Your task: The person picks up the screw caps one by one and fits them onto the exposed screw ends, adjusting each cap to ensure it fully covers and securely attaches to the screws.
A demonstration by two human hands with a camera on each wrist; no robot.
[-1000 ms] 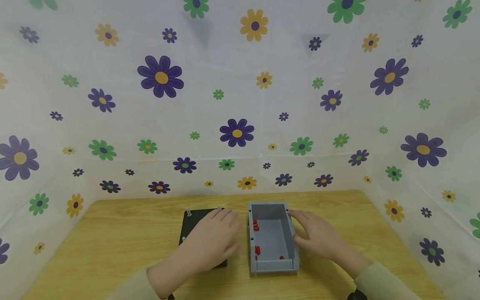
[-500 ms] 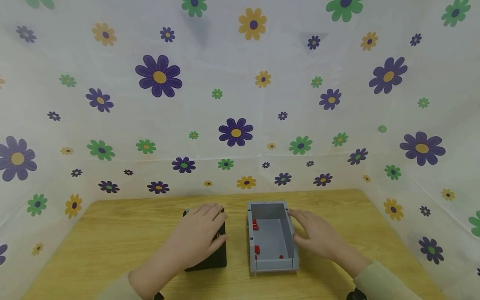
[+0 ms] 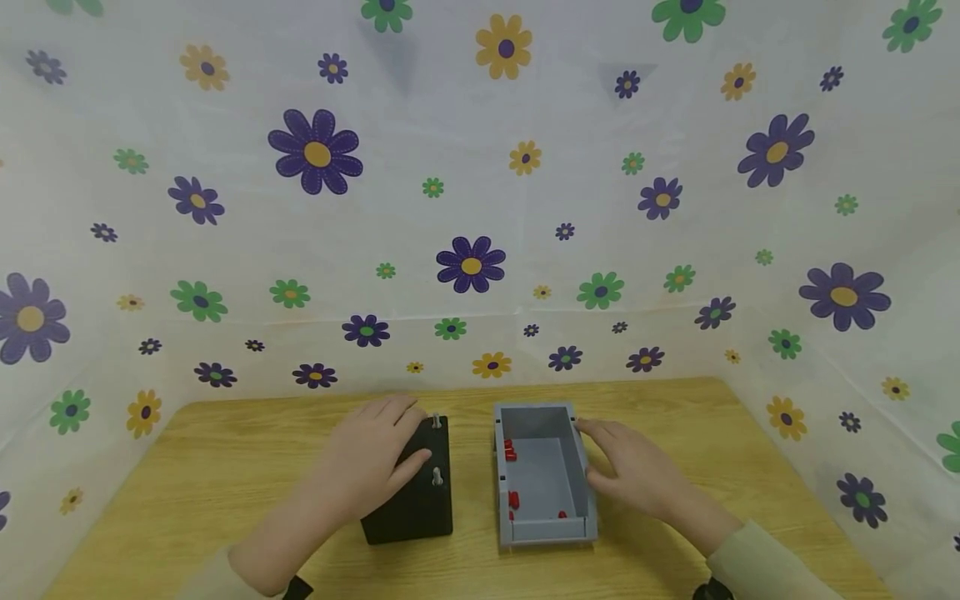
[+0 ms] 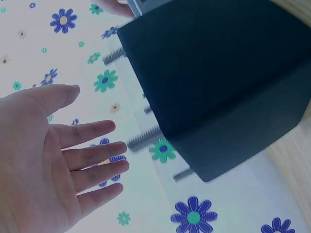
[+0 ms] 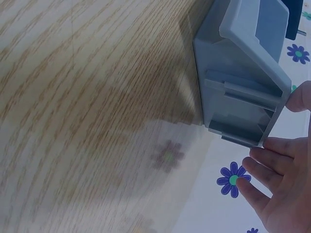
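Note:
A black block (image 3: 416, 512) stands on the table left of centre, with threaded metal studs (image 4: 145, 139) sticking out of its top. My left hand (image 3: 360, 462) hovers over its left part, fingers nearly straight and holding nothing; the left wrist view shows a gap between fingertips and studs. Some studs are hidden under this hand in the head view. To the right sits a grey plastic bin (image 3: 547, 530) with several small red pieces (image 3: 513, 500) inside, mostly along its left wall. My right hand (image 3: 637, 471) touches the bin's right side, thumb and fingers loosely extended at its edge.
The wooden table (image 3: 247, 467) carries the block and the bin, with a strip of bare wood between them. A white flowered cloth (image 3: 405, 233) hangs behind the table and along both sides.
My left hand has moved left across the block's top, uncovering studs on its right side. The right hand and the bin stay where they were.

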